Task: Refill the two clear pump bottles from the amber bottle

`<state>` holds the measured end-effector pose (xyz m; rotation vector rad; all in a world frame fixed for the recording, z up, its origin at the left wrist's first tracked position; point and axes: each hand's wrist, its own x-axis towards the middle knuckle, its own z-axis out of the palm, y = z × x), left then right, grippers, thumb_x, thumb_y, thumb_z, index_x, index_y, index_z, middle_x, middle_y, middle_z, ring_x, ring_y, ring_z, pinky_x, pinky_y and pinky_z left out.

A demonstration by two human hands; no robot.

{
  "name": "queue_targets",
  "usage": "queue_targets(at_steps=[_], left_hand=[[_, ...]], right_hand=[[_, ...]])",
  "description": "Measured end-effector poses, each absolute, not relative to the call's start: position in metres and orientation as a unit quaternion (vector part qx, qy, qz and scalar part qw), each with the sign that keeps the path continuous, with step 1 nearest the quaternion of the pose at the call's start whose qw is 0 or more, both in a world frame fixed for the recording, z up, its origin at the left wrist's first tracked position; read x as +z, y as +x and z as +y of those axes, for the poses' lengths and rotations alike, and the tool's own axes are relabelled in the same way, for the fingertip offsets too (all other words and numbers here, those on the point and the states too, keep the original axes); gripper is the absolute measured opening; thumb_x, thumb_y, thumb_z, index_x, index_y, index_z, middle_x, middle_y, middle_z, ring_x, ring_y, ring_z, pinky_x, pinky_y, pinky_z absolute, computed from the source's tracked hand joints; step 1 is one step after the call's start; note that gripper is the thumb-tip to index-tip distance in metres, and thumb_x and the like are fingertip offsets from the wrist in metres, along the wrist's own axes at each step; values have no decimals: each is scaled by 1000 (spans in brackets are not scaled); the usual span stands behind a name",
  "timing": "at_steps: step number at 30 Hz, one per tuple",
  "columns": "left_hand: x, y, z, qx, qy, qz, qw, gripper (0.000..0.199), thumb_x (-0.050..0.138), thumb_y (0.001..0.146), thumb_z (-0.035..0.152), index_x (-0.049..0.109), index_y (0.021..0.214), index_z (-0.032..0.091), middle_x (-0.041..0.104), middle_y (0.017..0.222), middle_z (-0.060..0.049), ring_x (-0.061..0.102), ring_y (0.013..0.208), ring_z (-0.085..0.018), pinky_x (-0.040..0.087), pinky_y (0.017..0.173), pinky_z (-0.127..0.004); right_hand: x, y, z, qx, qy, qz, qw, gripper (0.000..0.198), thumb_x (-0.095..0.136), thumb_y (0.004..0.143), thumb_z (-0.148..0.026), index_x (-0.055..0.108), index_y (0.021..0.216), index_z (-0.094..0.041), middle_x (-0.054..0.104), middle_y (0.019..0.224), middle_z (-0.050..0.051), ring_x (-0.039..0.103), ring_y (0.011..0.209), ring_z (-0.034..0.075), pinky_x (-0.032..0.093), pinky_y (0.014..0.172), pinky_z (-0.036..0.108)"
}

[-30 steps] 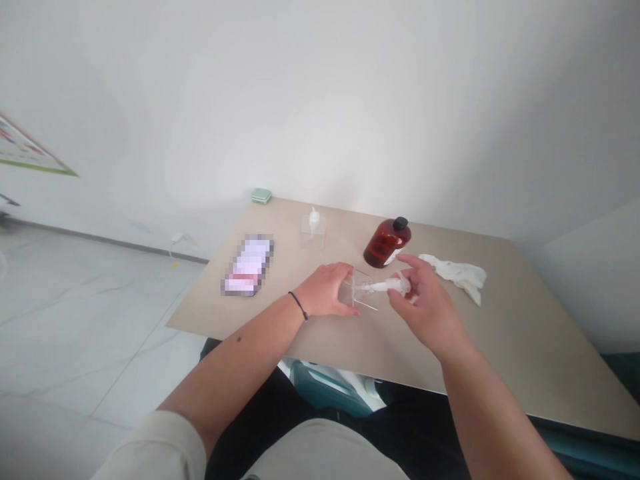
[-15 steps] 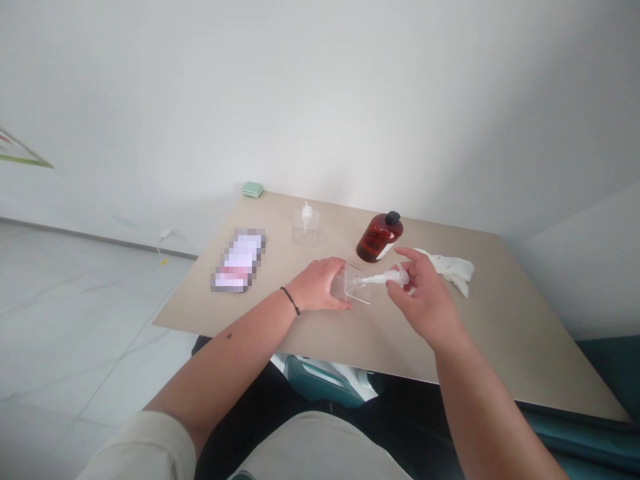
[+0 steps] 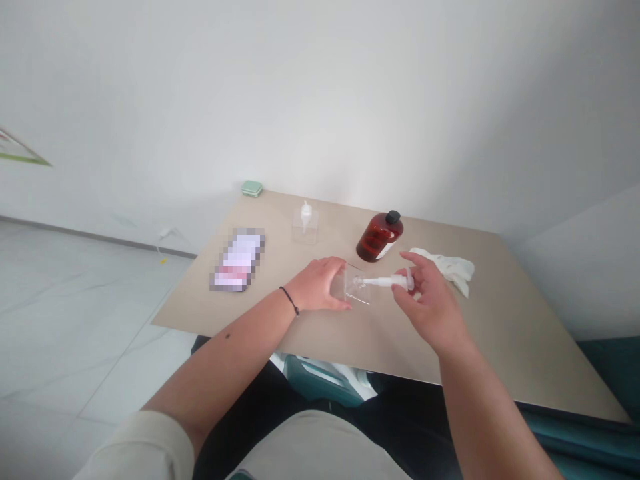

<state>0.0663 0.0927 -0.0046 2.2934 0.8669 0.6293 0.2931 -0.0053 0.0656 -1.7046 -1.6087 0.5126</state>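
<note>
Slightly rightward and lower in the frame than half a second ago, the right grip (image 3: 427,297) has shifted with its white pump (image 3: 387,281), while the left grip (image 3: 320,285) and its clear bottle (image 3: 356,292) have stayed almost where they were. Just right of the frame's middle and below it, the bottle is grasped between the left thumb and fingers, its neck facing the right side of the frame; whether it rests on the surface (image 3: 500,320) or is held just off it, I cannot tell. The pump's long axis runs nearly level across the frame, its narrow end pointing left at the neck and its wide end pinched by the right thumb and fingers, with the index finger lifted clear. Bottle neck and pump lie roughly in one line, so the relation that matters is this alignment: the neck is nearer the pump's tip than either grip is, and the pump lies to the left of the hand holding it. Glare and clear plastic hide whether the tip touches the mouth or sits inside it. Above them in the frame stands a brown bottle (image 3: 377,240).
</note>
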Motion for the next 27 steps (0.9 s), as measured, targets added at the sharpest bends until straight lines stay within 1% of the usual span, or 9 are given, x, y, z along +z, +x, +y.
queue_targets(at_steps=[8, 13, 20, 27], left_hand=[[-4, 66, 94, 235, 867, 322, 299, 72, 90, 64, 54, 59, 118, 17, 68, 115, -13, 67, 104, -34, 53, 95, -49], [-5, 66, 95, 237, 866, 322, 299, 71, 90, 64, 55, 60, 118, 19, 68, 114, -12, 66, 102, -33, 53, 93, -49], [-6, 66, 96, 235, 869, 317, 299, 71, 89, 65, 57, 59, 116, 19, 67, 113, -12, 66, 99, -32, 53, 91, -48], [-3, 66, 95, 231, 868, 321, 300, 69, 88, 64, 56, 59, 115, 19, 66, 111, -12, 65, 98, -32, 51, 91, -48]], right_hand=[[67, 304, -6, 210, -629, -636, 394, 53, 65, 85, -37, 51, 135, -25, 65, 88, 1, 60, 72, 18, 51, 71, 35], [69, 307, -5, 204, -632, -634, 396, 54, 65, 85, -37, 50, 136, -25, 67, 89, 2, 62, 74, 19, 52, 69, 35], [66, 311, -8, 209, -635, -630, 395, 55, 66, 84, -35, 51, 136, -24, 68, 88, 2, 62, 73, 19, 53, 70, 36], [68, 313, -9, 221, -624, -634, 399, 56, 68, 83, -34, 50, 135, -25, 67, 87, 2, 62, 70, 19, 52, 66, 34]])
